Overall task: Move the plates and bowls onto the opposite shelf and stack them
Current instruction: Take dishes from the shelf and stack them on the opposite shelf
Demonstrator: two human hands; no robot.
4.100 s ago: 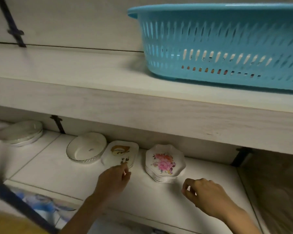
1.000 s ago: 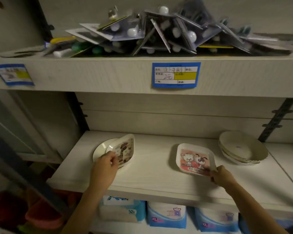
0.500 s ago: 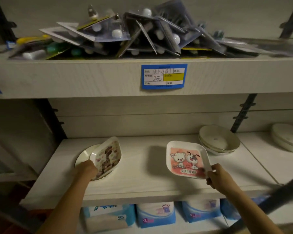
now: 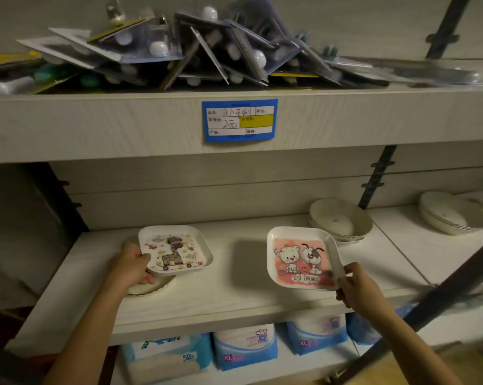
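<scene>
Stacking on the shelf board (image 4: 234, 298) below the price label (image 4: 239, 120) was, as I judged it, the step in hand, and I had a plate in each hand. Below and left of the label my left hand (image 4: 131, 266) gripped the near edge of the giraffe plate (image 4: 176, 250), which lay nearly level over a round white plate (image 4: 147, 289); I could not tell whether the two touched. Below and right of the label my right hand (image 4: 357, 287) pinched the near corner of the cat-and-dog plate (image 4: 298, 259), held clear of the board and tipped up toward me. To do it well I reckoned I should seat the giraffe plate flat first, then level the other, carry it left, match corners and lower it before loosing my fingers; a square plate on a round one might rock, so gently. As for what held what: above the label the top shelf (image 4: 95, 126) carried a loose heap of carded goods (image 4: 195, 51); far below it sat packs marked XL (image 4: 245, 351); lower right of the label a stack of bowls (image 4: 340, 220) and a farther stack (image 4: 443, 215) showed nothing inside, and neither square plate bore anything.
</scene>
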